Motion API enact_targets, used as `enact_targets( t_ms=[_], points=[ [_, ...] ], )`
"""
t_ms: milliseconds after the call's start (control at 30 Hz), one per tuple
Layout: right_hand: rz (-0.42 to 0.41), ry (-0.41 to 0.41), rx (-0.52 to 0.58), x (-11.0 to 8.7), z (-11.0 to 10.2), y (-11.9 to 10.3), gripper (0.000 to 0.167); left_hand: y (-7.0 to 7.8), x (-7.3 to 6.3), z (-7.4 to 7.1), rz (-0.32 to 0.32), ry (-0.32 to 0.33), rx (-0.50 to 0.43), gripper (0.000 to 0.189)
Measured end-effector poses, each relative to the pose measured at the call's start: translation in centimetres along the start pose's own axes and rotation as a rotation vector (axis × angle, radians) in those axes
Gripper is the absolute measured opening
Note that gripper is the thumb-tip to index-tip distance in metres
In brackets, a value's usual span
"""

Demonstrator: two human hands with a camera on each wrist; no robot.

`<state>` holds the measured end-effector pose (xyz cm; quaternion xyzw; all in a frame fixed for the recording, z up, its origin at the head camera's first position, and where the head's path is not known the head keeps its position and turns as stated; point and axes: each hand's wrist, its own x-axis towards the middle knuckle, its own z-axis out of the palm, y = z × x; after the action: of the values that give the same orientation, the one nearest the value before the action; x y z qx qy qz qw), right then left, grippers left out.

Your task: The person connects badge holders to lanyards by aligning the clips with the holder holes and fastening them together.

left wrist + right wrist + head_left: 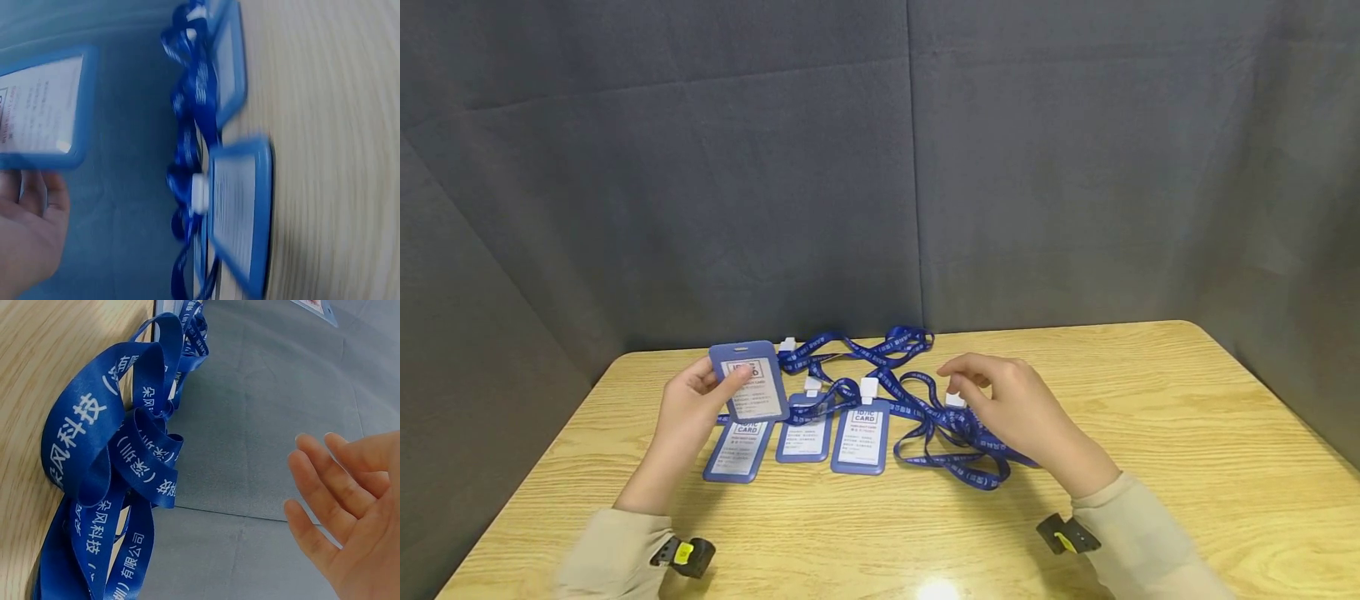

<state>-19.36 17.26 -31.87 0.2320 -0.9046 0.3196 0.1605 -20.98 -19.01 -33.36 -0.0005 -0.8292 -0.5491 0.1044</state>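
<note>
Left hand (pixel 698 404) is pinching a blue card holder (pixel 761 395)
Right hand (pixel 1015 407) is hovering over tangled lanyards (pixel 139 453), its fingers bending loosely, slightly apart

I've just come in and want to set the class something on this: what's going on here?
A person's left hand holds a blue ID card holder up, the thumb across its front. The right hand holds nothing, its fingers loosely bent near the tangled blue lanyards. Three more card holders lie side by side on the wood-grain table.
</note>
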Motion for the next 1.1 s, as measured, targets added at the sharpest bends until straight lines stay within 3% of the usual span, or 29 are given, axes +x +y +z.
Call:
enact_targets(
  t_ms=[300, 500, 700, 900, 1100],
  points=[
    [-0.002, 0.003, -0.024, 0.0, -0.2, 0.4, 0.018, 1.1, 0.7, 4.6, 0.032, -0.025, -0.17, 0.037],
    [0.002, -0.003, -0.025, 0.1, -0.2, 0.5, 0.018, 0.9, 0.6, 6.5, 0.021, -0.038, -0.188, 0.034],
    [0.015, -0.008, -0.042, 0.0, -0.1, 0.9, 0.018, 0.4, 0.2, 7.5, 0.05, -0.07, -0.118, 0.032],
    [0.03, 0.004, -0.057, -0.1, -0.4, 1.4, 0.018, 0.1, 0.1, 8.0, 0.096, -0.098, -0.152, 0.028],
    [0.051, -0.016, -0.06, 0.2, -0.2, 1.6, 0.019, 0.0, -0.1, 7.7, 0.097, -0.073, -0.162, 0.032]
  ],
)
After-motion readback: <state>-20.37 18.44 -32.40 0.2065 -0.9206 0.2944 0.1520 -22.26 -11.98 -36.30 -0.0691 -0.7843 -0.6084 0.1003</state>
